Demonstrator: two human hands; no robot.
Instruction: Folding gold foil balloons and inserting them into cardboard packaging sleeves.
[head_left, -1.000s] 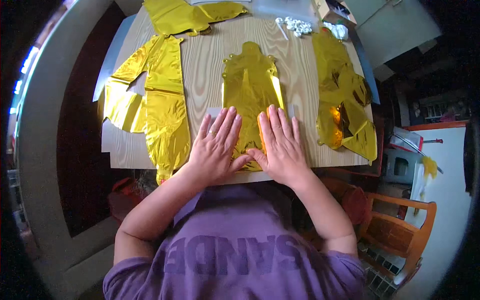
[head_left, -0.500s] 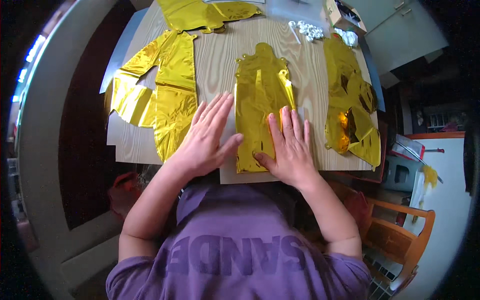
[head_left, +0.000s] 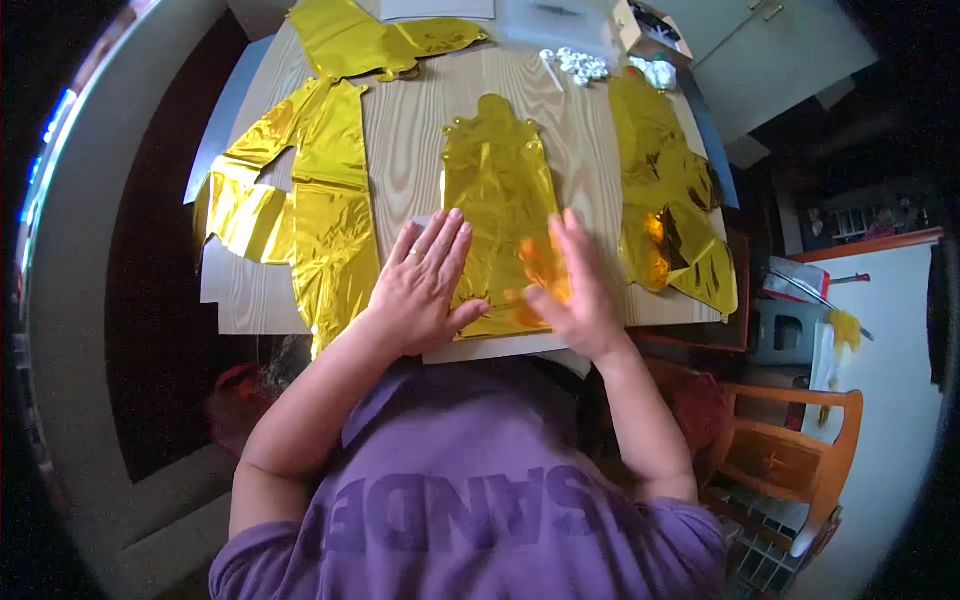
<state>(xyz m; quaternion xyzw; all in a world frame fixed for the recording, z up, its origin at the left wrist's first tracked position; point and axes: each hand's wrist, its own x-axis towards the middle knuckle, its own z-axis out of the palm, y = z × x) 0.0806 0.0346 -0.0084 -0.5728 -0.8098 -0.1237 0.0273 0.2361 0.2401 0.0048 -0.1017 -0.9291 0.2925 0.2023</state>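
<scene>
A flat, uninflated gold foil balloon (head_left: 495,190) lies lengthwise in the middle of the table, its rounded, tabbed end pointing away from me. My left hand (head_left: 425,285) rests flat at its near left edge, fingers stretched out and thumb over the foil; a ring shows on one finger. At the near right edge, my right hand (head_left: 585,290) is tilted on its side with fingers extended, slightly smeared by motion. It seems just above the foil, though contact is hard to make out. Neither hand grips anything. Beneath the foil's near end, a pale sheet (head_left: 490,348) sticks out.
More flat gold foil pieces lie on the wooden table (head_left: 400,130): a left one (head_left: 335,190), a far one (head_left: 345,40) and a right one (head_left: 650,150). Small white pieces (head_left: 585,67), a clear plastic bag (head_left: 555,22) and a wooden box (head_left: 650,35) sit far right. A wooden chair (head_left: 790,460) stands right.
My left hand has come down onto the middle balloon's left edge. My right hand has lifted and turned from lying flat on the foil. The whole view has shifted slightly.
</scene>
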